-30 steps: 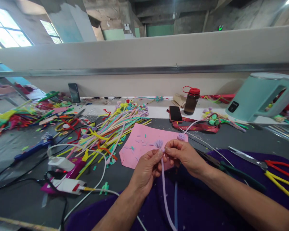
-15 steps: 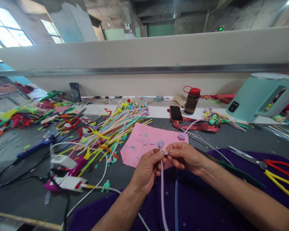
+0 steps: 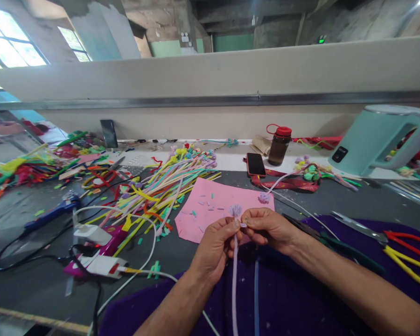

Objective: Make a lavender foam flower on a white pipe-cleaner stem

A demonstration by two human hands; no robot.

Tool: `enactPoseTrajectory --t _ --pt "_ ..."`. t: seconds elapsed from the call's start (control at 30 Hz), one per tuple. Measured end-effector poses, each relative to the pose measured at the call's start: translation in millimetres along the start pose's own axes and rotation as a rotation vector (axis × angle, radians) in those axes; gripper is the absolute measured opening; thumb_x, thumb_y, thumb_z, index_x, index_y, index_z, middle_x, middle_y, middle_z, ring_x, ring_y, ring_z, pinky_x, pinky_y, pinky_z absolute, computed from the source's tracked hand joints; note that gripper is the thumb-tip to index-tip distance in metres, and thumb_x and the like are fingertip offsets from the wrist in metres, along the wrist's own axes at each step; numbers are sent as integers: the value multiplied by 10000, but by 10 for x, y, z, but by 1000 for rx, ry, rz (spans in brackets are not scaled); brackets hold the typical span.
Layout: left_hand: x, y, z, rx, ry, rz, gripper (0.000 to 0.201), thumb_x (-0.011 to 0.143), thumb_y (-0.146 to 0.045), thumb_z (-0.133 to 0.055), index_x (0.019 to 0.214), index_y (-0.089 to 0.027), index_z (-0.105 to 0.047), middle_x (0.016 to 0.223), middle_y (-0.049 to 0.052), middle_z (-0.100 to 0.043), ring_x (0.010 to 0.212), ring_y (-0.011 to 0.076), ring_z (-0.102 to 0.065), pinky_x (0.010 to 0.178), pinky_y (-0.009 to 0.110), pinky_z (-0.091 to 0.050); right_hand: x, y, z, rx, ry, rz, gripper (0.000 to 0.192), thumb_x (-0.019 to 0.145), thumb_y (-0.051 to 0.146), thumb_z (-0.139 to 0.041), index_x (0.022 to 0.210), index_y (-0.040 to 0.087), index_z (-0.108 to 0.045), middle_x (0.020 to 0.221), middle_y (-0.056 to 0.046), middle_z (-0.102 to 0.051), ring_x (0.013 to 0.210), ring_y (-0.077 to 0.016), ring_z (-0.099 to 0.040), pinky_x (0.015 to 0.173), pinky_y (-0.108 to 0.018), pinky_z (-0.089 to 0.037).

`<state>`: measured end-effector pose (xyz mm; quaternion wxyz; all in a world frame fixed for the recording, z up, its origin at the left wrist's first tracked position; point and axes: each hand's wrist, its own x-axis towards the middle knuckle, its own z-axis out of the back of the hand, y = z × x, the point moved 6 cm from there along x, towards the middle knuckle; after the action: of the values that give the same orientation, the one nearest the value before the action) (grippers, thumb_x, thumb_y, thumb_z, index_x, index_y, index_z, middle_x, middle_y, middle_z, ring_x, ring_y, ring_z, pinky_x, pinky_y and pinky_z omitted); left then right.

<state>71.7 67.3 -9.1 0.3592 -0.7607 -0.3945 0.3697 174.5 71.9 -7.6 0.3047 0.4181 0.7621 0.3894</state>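
Left hand (image 3: pixel 214 245) is pinching a fuzzy, tufted lilac stem (image 3: pixel 234 280); right hand (image 3: pixel 270 228) is pinching a short lilac strip (image 3: pixel 243 225), now showing more, seemingly being worked.

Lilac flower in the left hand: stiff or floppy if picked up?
Probably semi-stiff: the slim stem runs nearly straight below the left hand, without kinks. Likely light, given how thin it is. The tufted head may squash easily, since its strands look fine and splayed.
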Motion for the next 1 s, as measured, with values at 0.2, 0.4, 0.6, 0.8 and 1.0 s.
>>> enactPoseTrajectory --t 0.2,0.4,0.6,0.8,1.0 --pt "13 11 11 -14 16 13 224 679 -319 -649 625 -118 -569 503 -30 -501 372 16 -345 349 149 -237 10 -5 -6 0 20 16 217 710 306 -660 684 118 -555 549 19 -592 360 -48 -521 322 -117 -345" --pt "6 -3 -10 -6 44 -6 247 707 -323 -618 595 -113 -554 534 -7 -533 379 19 -343 353 155 -225 26 -28 -18 -11 18 28 226 737 330 -626 703 121 -547 568 10 -600 383 -64 -547 321 -123 -360" --pt "21 28 10 -41 28 43 188 714 -286 -616 640 -123 -556 517 -33 -505 375 20 -350 353 149 -232 -68 200 16 -297 -164 202 144 742 270 -624 712 142 -567 585 30 -576 436 -57 -526 358 -128 -357" --pt "21 56 8 -118 47 92 141 708 -261 -614 708 -127 -571 529 -37 -514 379 26 -357 346 145 -245 -239 522 -169 -847 -123 551 47 738 137 -605 747 171 -637 715 -8 -614 630 -106 -558 582 -217 -438" --pt "25 80 -13 -163 73 153 124 698 -232 -610 703 -117 -562 495 -34 -515 357 25 -357 325 139 -229 -302 513 -280 -1269 -104 779 78 814 150 -527 842 167 -598 757 -46 -616 704 -135 -564 644 -247 -432"
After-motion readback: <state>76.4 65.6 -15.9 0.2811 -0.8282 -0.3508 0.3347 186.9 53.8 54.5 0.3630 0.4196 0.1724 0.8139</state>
